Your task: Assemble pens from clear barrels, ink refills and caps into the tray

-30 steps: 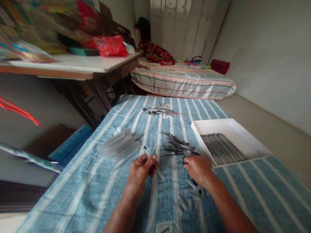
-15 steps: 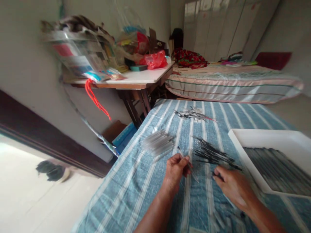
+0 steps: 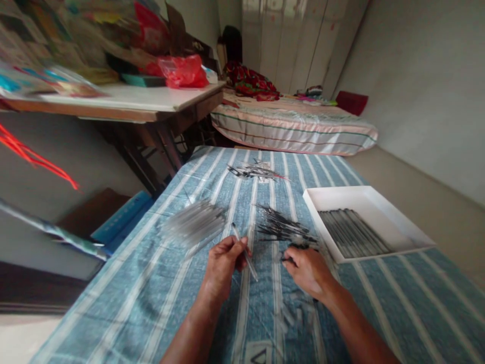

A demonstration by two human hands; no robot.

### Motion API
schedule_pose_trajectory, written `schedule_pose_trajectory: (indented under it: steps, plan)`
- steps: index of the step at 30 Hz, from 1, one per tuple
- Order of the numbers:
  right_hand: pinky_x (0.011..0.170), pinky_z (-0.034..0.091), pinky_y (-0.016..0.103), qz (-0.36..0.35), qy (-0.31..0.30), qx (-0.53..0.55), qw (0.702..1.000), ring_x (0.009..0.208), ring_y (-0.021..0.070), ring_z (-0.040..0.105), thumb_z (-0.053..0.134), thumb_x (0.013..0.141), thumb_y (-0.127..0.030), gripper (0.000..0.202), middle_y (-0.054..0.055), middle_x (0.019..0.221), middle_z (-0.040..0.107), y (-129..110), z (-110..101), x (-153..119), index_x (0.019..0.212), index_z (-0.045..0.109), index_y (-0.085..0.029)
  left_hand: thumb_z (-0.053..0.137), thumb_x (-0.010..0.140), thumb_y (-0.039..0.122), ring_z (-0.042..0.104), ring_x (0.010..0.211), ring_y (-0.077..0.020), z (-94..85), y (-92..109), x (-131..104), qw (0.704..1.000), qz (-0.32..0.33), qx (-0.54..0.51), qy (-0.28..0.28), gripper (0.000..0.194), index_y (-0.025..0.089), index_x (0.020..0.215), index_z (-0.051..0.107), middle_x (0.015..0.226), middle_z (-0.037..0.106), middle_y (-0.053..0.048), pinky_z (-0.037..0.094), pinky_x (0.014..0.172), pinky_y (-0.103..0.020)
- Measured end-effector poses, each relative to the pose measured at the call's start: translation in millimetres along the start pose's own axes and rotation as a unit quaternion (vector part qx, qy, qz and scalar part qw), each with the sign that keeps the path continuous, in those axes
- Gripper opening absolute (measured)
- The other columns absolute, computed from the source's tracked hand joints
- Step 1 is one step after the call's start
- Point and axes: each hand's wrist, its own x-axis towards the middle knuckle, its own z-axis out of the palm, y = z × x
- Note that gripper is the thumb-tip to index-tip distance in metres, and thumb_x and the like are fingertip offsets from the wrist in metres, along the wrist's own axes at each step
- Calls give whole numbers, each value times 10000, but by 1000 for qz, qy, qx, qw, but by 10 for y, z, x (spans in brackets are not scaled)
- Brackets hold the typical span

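My left hand (image 3: 227,255) is closed around a clear-barrelled pen (image 3: 248,258) with a dark upper end, held slanting above the cloth. Just below a heap of thin black refills (image 3: 282,225), my right hand (image 3: 308,268) is curled shut. A small dark piece shows at its fingertips, too blurred to name. Clear pen barrels (image 3: 195,225) lie in a bundle beyond my left hand. To the right, a white box (image 3: 401,217) holds a row of dark-cored pens (image 3: 352,232). Small clear and dark pieces (image 3: 293,316), perhaps caps, lie blurred near my right wrist.
A blue striped cloth (image 3: 162,293) covers the table. Farther back lies a loose pile of thin black and clear pieces (image 3: 257,172). A side table (image 3: 147,103) with bags stands at left, a bed (image 3: 295,126) behind, and a blue box (image 3: 121,217) low at left.
The view has swung right, so everything sits farther left. My right hand has come closer to the black refills. The pen stays in my left hand.
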Motion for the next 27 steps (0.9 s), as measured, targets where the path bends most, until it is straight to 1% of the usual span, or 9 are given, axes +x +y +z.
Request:
schedule_pose_trajectory:
  steps: [3,9,13,16,22,27]
  plan:
    - [582,318,230,-2,11,2,1000,731,155,671,502,870,-297,184,15,779,734,9,-13,-6,912,670,-235,700,682,405,420,387,-73,9,9,-11,1000,3,-2,5,298,162,543,597,518,597,4,298,411,-208]
    - [584,320,227,3,10,5,1000,714,152,664,505,875,-288,182,12,753,729,60,-48,10,869,679,-235,705,673,403,421,388,-75,7,3,7,1000,-3,0,3,299,155,547,599,526,595,-4,304,408,-206]
    - [594,326,229,16,8,3,1000,742,164,667,526,865,-285,166,23,768,732,88,-83,50,880,681,-229,711,659,398,424,385,-73,5,-11,15,1000,-8,-5,5,292,154,549,596,516,594,-3,306,402,-200]
    - [604,335,226,11,12,10,1000,745,165,667,529,862,-276,163,27,786,734,98,-104,88,896,681,-225,707,664,396,420,383,-72,-1,-20,20,1000,-8,-3,4,290,152,551,599,503,589,-4,311,400,-196]
    - [591,334,228,7,23,21,999,715,164,664,528,860,-277,159,20,757,729,107,-122,142,874,676,-220,709,668,388,423,382,-67,-14,-35,32,1000,3,-1,-2,289,147,549,603,510,592,-9,308,397,-192]
    - [591,335,239,11,18,4,1000,732,173,666,529,854,-287,165,19,762,728,89,-157,193,906,673,-226,707,672,390,429,381,-67,-12,-43,31,1000,-1,0,-3,296,147,544,599,517,597,-7,306,394,-193]
